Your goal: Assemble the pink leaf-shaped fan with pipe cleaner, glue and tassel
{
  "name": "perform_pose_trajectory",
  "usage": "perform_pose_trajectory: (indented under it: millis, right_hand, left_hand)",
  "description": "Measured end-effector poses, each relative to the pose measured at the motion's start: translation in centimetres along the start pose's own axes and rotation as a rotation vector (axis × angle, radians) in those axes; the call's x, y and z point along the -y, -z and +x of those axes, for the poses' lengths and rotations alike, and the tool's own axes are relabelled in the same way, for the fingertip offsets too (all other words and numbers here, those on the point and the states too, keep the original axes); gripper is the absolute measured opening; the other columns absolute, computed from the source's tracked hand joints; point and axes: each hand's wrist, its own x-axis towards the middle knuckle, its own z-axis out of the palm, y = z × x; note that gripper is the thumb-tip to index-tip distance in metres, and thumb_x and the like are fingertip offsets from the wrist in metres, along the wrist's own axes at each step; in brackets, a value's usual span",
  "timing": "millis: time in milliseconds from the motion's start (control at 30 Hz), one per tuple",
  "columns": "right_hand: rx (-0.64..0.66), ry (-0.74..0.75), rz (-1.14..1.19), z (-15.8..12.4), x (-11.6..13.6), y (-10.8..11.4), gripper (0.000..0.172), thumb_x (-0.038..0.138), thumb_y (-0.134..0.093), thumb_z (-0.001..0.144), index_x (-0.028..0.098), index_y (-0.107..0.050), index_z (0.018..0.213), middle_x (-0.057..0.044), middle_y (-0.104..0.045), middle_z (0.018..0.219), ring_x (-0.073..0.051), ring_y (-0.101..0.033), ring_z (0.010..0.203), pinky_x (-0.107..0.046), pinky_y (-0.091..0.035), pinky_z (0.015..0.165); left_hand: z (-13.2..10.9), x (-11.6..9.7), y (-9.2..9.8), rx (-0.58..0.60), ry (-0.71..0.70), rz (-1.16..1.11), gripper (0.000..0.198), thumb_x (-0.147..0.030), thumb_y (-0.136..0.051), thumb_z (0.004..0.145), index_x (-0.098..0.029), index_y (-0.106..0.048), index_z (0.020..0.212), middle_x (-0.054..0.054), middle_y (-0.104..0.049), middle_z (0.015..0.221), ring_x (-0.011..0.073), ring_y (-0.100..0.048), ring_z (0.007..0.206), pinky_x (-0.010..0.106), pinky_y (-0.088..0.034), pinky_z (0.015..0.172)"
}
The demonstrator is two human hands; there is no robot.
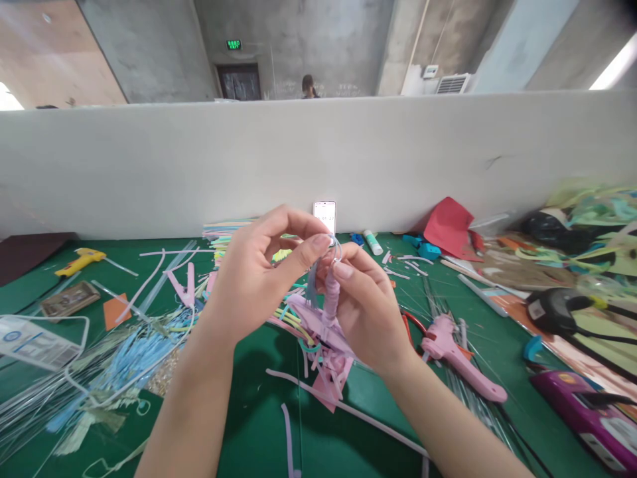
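Near the middle of the view my two hands meet above the table. My right hand (371, 309) is closed around a lilac wrapped piece (332, 295), which stands roughly upright between thumb and fingers. Thumb and forefinger of my left hand (263, 265) pinch a thin pale loop of cord at its top. A blue-grey tassel (312, 285) hangs from there, partly hidden by the fingers. Right below the hands lie lilac and pink strips (333, 365) and a bundle of yellow and pink stems (293, 322).
A pink glue gun (448, 345) and a purple tool (582, 411) lie on the right. On the left are a yellow glue gun (79, 261), light-blue tassels (134, 352) and a pink clip (183, 285). A phone (324, 216) leans against the white partition (318, 159). Behind it, a person's head (308, 85) shows.
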Motion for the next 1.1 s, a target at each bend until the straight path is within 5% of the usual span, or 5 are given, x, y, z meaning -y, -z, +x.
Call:
perform_pose_trajectory:
  millis: [800, 1100]
  right_hand:
    - [0.072, -0.067, 0.163, 0.02, 0.96, 0.04, 0.007, 0.02, -0.068, 0.076, 0.021, -0.062, 0.079, 0.002, -0.062, 0.073, -0.01, -0.059, 0.062, -0.026, -0.048, 0.063]
    - [0.033, 0.037, 0.052, -0.18, 0.36, 0.38, 0.019, 0.015, -0.074, 0.075, 0.023, -0.064, 0.09, 0.002, -0.067, 0.08, -0.008, -0.062, 0.073, -0.02, -0.052, 0.068]
  left_hand:
    - [-0.2, 0.26, 0.14, 0.083, 0.009, -0.111, 0.01, -0.028, -0.064, 0.086, -0.022, -0.063, 0.094, -0.002, -0.067, 0.079, 0.0106, -0.065, 0.064, 0.021, -0.055, 0.057]
    - [-0.27, -0.16, 0.37, 0.061, -0.077, -0.029, 0.01, -0.026, -0.06, 0.089, -0.023, -0.064, 0.098, 0.0, -0.069, 0.088, 0.0122, -0.067, 0.074, 0.022, -0.056, 0.065]
